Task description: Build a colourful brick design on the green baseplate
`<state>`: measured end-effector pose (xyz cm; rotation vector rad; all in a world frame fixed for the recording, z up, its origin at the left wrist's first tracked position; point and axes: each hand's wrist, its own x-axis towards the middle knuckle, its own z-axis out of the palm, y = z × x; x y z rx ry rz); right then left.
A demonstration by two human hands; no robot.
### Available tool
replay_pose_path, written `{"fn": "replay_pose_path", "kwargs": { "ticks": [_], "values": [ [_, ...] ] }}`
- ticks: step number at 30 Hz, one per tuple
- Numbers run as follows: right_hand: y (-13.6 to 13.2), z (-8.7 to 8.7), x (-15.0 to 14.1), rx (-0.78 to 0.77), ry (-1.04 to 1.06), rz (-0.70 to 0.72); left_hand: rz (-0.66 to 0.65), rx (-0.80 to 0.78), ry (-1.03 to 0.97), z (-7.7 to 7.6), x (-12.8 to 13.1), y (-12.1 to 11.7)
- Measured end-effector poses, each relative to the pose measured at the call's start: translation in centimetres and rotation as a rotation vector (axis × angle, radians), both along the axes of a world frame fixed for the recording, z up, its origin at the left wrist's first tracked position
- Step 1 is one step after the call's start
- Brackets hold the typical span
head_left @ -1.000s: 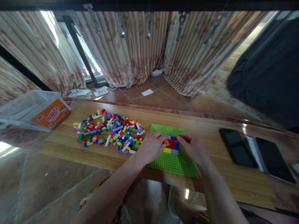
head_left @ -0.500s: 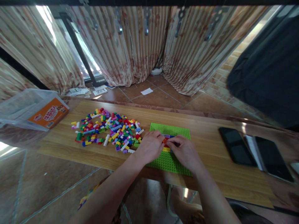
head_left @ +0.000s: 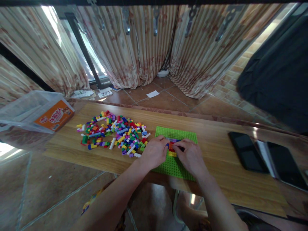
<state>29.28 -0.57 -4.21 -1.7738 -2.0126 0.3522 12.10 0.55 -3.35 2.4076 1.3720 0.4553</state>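
A green studded baseplate point(head_left: 175, 168) lies on the wooden table under both hands. A small block of toy bricks point(head_left: 171, 147) stands on it, with purple and blue at the back, red and orange in the middle and yellow in front. My left hand point(head_left: 156, 151) is closed at the block's left side, its fingertips against a blue brick. From the right, my right hand point(head_left: 191, 155) pinches at the red and orange bricks, thumb and fingers together. The fingers partly cover the bricks between them, so single pieces are hard to make out.
A wide pile of loose coloured bricks point(head_left: 120, 133) spreads left of the baseplate. Beyond it, at the table's left end, is a clear plastic tub point(head_left: 48, 110) with an orange label. Two dark flat devices, a nearer one point(head_left: 247, 150) and a farther one point(head_left: 285, 162), lie at right.
The view has shifted slightly, so the scene sits a little further right. My left fingertips show a bit more of the blue and red bricks; both hands stay at the block.
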Motion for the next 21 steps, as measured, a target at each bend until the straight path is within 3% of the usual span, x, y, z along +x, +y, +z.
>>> {"fn": "replay_pose_path", "kwargs": {
  "ticks": [7, 15, 21],
  "values": [
    [-0.1, -0.3, -0.3, 0.028, 0.088, -0.011, -0.059, 0.006, 0.040, -0.1, -0.1, -0.7],
    [0.2, -0.9, -0.3, 0.029, 0.119, 0.043, 0.009, 0.082, 0.337, 1.2, 1.4, -2.9],
    [0.2, -0.7, -0.5, 0.001, 0.103, 0.074, 0.012, 0.185, 0.406, 0.2, 3.0, -3.4]
  ]
}}
